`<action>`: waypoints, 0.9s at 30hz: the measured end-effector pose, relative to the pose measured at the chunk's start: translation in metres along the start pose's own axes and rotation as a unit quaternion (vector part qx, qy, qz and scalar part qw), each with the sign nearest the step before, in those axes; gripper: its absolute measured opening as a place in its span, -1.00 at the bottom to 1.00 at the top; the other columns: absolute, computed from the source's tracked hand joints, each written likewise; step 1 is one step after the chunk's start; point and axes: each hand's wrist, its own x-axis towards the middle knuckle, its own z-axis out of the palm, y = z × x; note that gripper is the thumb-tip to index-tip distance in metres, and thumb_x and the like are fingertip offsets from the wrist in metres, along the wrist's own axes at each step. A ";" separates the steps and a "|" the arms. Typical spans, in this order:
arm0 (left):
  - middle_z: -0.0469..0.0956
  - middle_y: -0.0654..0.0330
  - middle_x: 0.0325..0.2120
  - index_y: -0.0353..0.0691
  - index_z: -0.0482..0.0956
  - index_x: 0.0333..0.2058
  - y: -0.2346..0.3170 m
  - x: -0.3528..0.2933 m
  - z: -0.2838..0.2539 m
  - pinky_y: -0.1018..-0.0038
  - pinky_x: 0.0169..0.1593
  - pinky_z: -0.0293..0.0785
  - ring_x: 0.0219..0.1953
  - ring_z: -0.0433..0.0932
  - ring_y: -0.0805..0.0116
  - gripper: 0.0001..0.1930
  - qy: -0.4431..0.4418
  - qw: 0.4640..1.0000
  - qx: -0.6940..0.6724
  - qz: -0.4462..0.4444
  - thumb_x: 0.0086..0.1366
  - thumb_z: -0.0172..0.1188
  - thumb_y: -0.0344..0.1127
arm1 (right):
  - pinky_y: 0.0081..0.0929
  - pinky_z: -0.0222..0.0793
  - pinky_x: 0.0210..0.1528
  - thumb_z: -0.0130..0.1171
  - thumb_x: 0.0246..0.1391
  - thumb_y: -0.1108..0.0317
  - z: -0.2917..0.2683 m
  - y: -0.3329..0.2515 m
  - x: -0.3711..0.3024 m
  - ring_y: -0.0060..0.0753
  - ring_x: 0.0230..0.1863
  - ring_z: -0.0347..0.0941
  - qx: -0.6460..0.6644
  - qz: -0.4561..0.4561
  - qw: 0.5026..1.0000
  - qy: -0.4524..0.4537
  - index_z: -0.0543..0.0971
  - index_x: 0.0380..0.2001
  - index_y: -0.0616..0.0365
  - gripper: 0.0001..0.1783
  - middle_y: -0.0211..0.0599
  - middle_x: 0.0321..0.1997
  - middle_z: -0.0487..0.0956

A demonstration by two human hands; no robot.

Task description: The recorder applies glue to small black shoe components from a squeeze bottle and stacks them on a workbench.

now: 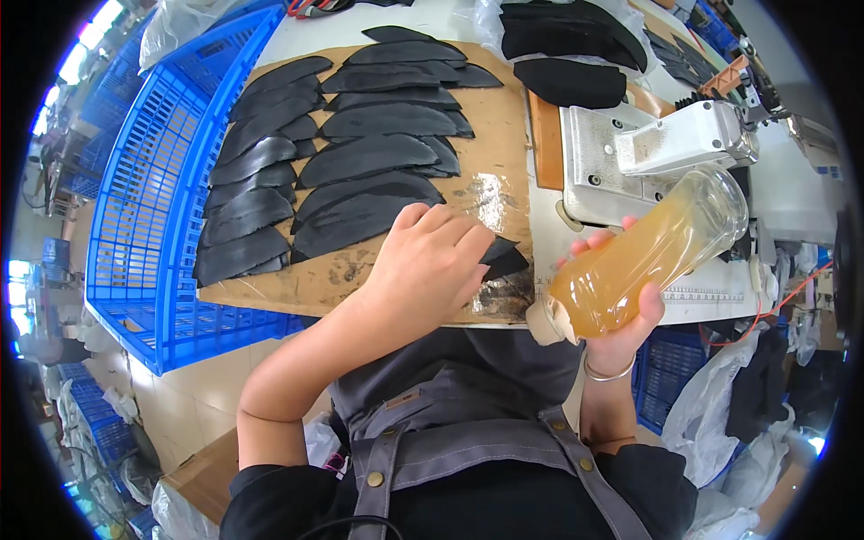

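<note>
My right hand (pixel 630 310) is wrapped round a clear bottle (pixel 630 256) of amber, glue-like liquid. The bottle is tilted, with its pale capped end (pixel 546 322) low and toward the left. My left hand (pixel 432 261) is closed over the cardboard sheet (pixel 351 286), its fingertips tucked out of sight. A small curved black piece (pixel 506 259) shows just beyond its fingers; whether they grip it is hidden. Left of that hand, curved black pieces (pixel 373 153) lie overlapping in columns, some with a wet-looking shine.
A blue plastic crate (pixel 148 207) stands along the table's left side. On the right sits a white sewing machine (pixel 666 144) beside the cardboard. More black pieces (pixel 571 40) lie at the back, partly on clear plastic. A printed ruler strip (pixel 706 295) runs along the right front of the table.
</note>
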 end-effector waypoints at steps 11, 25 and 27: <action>0.54 0.09 -0.22 -0.25 0.47 -0.51 -0.019 -0.014 -0.026 0.34 -0.06 0.36 -0.17 0.48 0.15 -0.89 0.206 0.947 -0.219 -0.116 -0.05 0.22 -0.50 | -0.02 0.29 0.12 0.06 -0.03 -0.07 0.029 0.017 0.003 -0.08 -0.01 0.41 0.082 0.122 0.988 -0.053 0.11 0.19 0.12 -0.20 -0.02 -0.05 0.38; 0.55 0.11 -0.18 -0.19 0.58 -0.47 -0.126 0.054 -0.082 0.32 0.02 0.30 -0.12 0.44 0.12 -0.87 0.338 0.923 0.170 -0.074 0.02 0.22 -0.28 | 0.10 0.26 0.13 0.03 0.00 -0.11 0.025 0.017 0.004 -0.17 -0.02 0.41 0.066 0.125 0.988 -0.062 0.14 0.19 0.06 -0.24 -0.14 -0.09 0.39; 0.52 0.14 -0.14 -0.16 0.58 -0.49 -0.135 0.064 -0.057 0.30 0.05 0.28 -0.06 0.41 0.12 -0.89 0.220 0.963 0.139 -0.072 0.02 0.25 -0.28 | 0.10 0.26 0.13 0.03 0.00 -0.10 0.024 0.015 0.003 -0.17 -0.02 0.41 0.063 0.124 0.988 -0.060 0.14 0.19 0.06 -0.24 -0.14 -0.09 0.39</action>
